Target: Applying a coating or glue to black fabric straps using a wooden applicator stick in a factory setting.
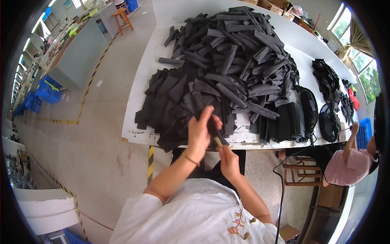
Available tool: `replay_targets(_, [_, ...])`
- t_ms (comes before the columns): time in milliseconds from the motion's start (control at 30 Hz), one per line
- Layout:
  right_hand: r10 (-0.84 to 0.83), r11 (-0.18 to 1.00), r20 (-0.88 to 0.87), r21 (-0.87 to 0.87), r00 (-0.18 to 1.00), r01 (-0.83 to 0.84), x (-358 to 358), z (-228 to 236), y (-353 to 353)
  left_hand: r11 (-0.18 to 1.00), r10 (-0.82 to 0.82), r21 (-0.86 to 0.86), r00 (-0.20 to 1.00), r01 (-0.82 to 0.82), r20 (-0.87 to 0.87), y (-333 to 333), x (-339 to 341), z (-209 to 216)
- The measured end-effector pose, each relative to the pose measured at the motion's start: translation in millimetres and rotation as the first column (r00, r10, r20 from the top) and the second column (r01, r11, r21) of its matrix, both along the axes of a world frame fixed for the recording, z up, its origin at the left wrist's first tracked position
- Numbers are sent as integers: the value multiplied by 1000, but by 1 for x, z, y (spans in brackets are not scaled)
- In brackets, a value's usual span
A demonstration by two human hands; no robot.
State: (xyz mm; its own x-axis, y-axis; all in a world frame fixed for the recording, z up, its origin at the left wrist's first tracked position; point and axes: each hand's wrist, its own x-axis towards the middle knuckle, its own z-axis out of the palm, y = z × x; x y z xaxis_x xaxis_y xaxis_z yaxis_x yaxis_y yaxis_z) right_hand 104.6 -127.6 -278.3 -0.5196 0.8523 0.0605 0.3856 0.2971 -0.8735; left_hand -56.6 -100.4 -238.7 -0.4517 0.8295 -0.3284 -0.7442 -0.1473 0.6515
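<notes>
My left hand [199,132] is closed around a dark fabric piece [212,127], rolled or sleeve-like, just above the table's front edge. A short tan stick [219,142], apparently wooden, runs from the lower end of that piece down to my right hand [230,162], whose fingers grip it. Whether the stick reaches inside the fabric is hidden. Right behind my hands, flat dark pieces [162,97] lie overlapping on the white table [136,110]. Beyond them rises a large heap of rolled dark fabric pieces [243,53].
To the right stands a row of dark flat pieces [288,122] beside a black mesh-like bag [309,107]. A black cable [280,179] hangs off the table's front edge. Another person in pink [347,168] sits at the right, near a wooden stool [302,171] and a blue crate [363,133].
</notes>
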Motion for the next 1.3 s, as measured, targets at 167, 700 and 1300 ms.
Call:
replay_targets(167, [-39, 989, -196, 136, 980, 66, -36, -6, 6, 997, 68, 30, 994, -71, 87, -11, 16, 1])
replay_targets(700, [-84, 996, -185, 25, 979, 90, -34, -7, -16, 997, 10, 72, 997, -15, 71, -17, 14, 4])
replay_targets(1300, [195, 971, 94, -162, 976, -178, 71, -9, -72, 964, 261, 61, 963, -257, -72, -7, -59, 24])
